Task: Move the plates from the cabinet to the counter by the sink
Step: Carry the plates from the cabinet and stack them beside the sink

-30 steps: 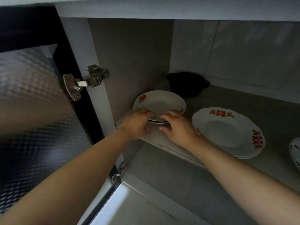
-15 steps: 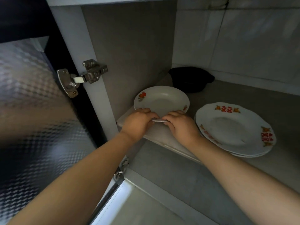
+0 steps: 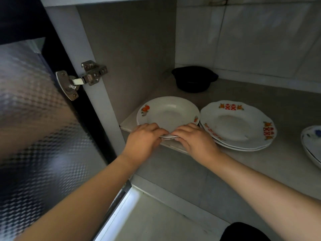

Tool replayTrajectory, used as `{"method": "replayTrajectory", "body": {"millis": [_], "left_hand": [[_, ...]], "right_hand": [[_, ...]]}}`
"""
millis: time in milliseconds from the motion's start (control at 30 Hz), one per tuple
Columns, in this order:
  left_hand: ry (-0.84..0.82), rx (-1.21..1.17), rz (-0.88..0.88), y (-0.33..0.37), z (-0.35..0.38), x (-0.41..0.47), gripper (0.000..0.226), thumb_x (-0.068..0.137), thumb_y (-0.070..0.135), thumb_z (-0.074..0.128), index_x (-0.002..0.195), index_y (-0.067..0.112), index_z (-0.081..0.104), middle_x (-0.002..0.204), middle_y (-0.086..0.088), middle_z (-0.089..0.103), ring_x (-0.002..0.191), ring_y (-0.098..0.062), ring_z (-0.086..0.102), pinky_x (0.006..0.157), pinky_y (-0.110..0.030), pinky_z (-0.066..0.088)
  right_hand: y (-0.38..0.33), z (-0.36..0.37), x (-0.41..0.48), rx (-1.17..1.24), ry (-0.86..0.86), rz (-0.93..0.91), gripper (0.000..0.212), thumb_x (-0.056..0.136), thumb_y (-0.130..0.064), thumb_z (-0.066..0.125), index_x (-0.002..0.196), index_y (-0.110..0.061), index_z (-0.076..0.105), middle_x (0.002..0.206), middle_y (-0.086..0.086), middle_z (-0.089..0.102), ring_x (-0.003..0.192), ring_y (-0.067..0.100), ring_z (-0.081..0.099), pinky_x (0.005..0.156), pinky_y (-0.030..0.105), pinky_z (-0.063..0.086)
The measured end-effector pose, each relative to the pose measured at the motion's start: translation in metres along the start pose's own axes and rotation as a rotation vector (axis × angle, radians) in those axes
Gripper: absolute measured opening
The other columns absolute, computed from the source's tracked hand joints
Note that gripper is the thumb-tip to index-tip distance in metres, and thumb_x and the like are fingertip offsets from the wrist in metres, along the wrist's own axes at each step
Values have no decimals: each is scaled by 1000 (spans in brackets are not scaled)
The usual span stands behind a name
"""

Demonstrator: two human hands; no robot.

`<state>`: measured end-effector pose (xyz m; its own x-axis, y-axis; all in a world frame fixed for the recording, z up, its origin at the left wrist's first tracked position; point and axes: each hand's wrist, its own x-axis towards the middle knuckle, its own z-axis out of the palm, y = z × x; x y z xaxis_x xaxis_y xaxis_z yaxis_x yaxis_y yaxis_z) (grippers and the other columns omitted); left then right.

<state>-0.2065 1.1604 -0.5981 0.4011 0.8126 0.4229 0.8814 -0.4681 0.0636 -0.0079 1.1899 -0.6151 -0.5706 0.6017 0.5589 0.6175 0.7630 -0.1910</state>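
Observation:
A small stack of white plates with orange fruit prints (image 3: 169, 113) sits at the left front of the cabinet shelf (image 3: 286, 153). My left hand (image 3: 142, 141) and my right hand (image 3: 194, 138) both grip its near rim, thumbs on top, fingers curled under the edge. To the right lies a second stack of larger scalloped white plates with red and gold marks (image 3: 238, 124), touching the first stack's rim. At the far right edge a plate with blue marks (image 3: 312, 143) is partly cut off.
A black bowl-like pot (image 3: 193, 79) stands at the back of the shelf. The open cabinet door with textured glass (image 3: 34, 136) and its metal hinge (image 3: 81, 79) are on the left. The cabinet side wall (image 3: 128, 58) is close beside the fruit plates.
The view has shifted closer and lower into the cabinet. Both hands have closed tighter on the near rim of the fruit-print stack, which has barely moved.

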Motion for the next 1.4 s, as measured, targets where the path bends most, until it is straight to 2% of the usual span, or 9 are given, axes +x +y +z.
{"method": "replayTrajectory", "body": {"millis": [133,267,400,500,700,767,867,1033,1400], "left_hand": [[0,-82,-5,-3,-1,-4,33,73,14,72,105,21,67,99,-5,68,87,-29,66,74,-41,54],[16,-153,-63,-10,-2,-10,39,76,28,73,114,20,64,115,-9,63,106,-29,61,87,-45,52],[53,-287,-203,-10,-5,-15,47,79,51,61,118,25,61,125,-6,57,119,-22,52,100,-32,42],[95,-344,-272,-2,-2,-15,46,82,53,57,117,23,62,127,-6,56,122,-20,48,100,-27,35],[124,-371,-191,5,11,-14,38,86,46,48,100,18,70,104,-3,66,100,-21,61,86,-37,51],[136,-387,-206,8,11,-14,38,85,47,50,98,17,69,99,-1,67,96,-20,62,84,-35,51],[129,-371,-213,10,13,-15,34,79,45,61,98,18,68,99,-2,66,96,-20,61,85,-31,49],[158,-318,-211,10,18,-14,21,77,13,73,97,19,68,97,-1,65,94,-22,61,81,-30,49],[198,-241,-239,27,22,-8,18,79,16,71,97,20,70,95,0,67,90,-24,61,73,-25,45]], "right_hand": [[-6,-1,0,-25,14,23,22,74,-13,64,95,-13,70,92,3,70,80,27,65,62,38,56],[-8,-10,-7,-101,90,36,31,66,-6,80,96,-6,71,102,9,70,93,29,67,78,36,55],[1,-25,-20,-167,173,123,38,65,-6,83,100,-4,70,106,13,69,96,31,66,79,40,57],[7,-31,-30,-215,172,184,43,64,-7,83,104,-5,68,108,12,68,94,31,67,76,38,58],[18,-35,-45,-272,142,238,33,64,2,80,95,-3,72,100,13,71,78,31,69,63,35,59],[19,-35,-46,-302,142,222,29,62,3,81,89,-4,72,94,11,72,74,30,69,59,32,59],[17,-36,-47,-333,157,224,41,61,0,83,100,-4,70,96,11,72,77,27,70,61,30,57],[19,-36,-47,-304,169,214,41,63,1,82,102,-2,70,97,12,72,80,28,71,65,33,58],[30,-40,-54,-250,151,191,39,62,9,77,98,-4,71,93,11,72,75,29,70,60,34,59]]}}
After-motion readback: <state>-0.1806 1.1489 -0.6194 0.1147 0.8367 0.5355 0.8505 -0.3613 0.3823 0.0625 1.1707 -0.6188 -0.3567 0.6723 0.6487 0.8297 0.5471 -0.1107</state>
